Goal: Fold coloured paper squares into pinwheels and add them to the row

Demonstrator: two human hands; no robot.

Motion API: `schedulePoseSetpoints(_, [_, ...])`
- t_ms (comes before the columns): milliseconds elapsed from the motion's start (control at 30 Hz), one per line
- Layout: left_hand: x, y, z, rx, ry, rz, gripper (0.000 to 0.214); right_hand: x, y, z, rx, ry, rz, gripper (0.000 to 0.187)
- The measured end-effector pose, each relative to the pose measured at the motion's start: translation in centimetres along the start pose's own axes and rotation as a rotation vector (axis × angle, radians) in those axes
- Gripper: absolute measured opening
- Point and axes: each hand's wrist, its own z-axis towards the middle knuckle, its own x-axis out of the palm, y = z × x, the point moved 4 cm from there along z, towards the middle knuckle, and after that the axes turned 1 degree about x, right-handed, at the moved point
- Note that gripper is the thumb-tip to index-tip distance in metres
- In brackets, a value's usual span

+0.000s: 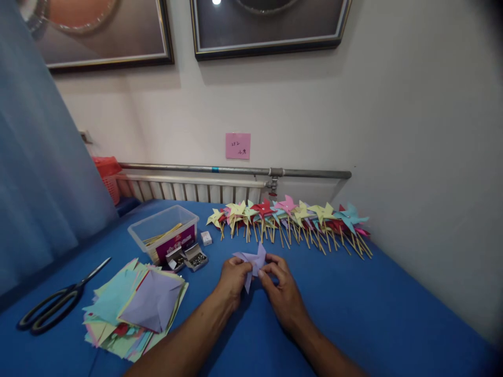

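- Paper blades are apparently being gathered at the centre of a lilac pinwheel [257, 259], set between both hands; a steady pinch there seems called for.
- At its eight o'clock, paper is gripped by the left hand [233, 278], thumb on top.
- At four, paper is pinched by the right hand's [286, 291] narrowly set fingertips.

1. Blue curtain [43, 157] hanging at left.
2. Red basket [108, 167] just beside it.
3. Two framed pictures [271, 29] on the wall.
4. Pink note [238, 146] above a metal pipe [176, 168].
5. White radiator [190, 192] below the pipe.
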Motion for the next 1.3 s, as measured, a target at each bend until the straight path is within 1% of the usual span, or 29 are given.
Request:
schedulePoseSetpoints(200, [0.3,-0.3,-0.3,-0.004,0.003,-0.008,0.02,0.0,-1.4,0.6,0.128,-0.055,0.041,0.027])
schedulePoseSetpoints(367, [0.4,-0.1,-0.3,-0.006,0.026,-0.007,0.023,0.3,-2.3,0.7,0.159,-0.072,0.053,0.027])
schedulePoseSetpoints(500, [0.4,0.1,-0.1,-0.001,0.043,-0.012,0.024,0.3,-2.4,0.6,0.175,-0.063,0.025,0.023])
schedulePoseSetpoints(600, [0.4,0.1,-0.1,0.001,0.049,-0.01,0.025,0.3,-2.2,0.7,0.178,-0.06,0.011,0.02])
schedulePoseSetpoints(833, [0.3,0.0,-0.1,0.003,0.027,0.032,0.022,0.0,-2.5,0.9,0.178,-0.097,0.022,0.021])
schedulePoseSetpoints(967, [0.3,0.2,-0.1,0.008,0.039,0.046,0.022,0.1,-2.5,0.8,0.182,-0.078,0.002,0.022])
schedulePoseSetpoints(1133, [0.3,0.3,-0.1,0.008,0.054,0.043,0.024,0.2,-1.8,0.6,0.148,-0.051,-0.01,0.02])
schedulePoseSetpoints(1300, [0.3,0.2,-0.1,0.013,0.07,0.043,0.025,0.0,-1.4,0.6,0.123,-0.056,0.014,0.017])
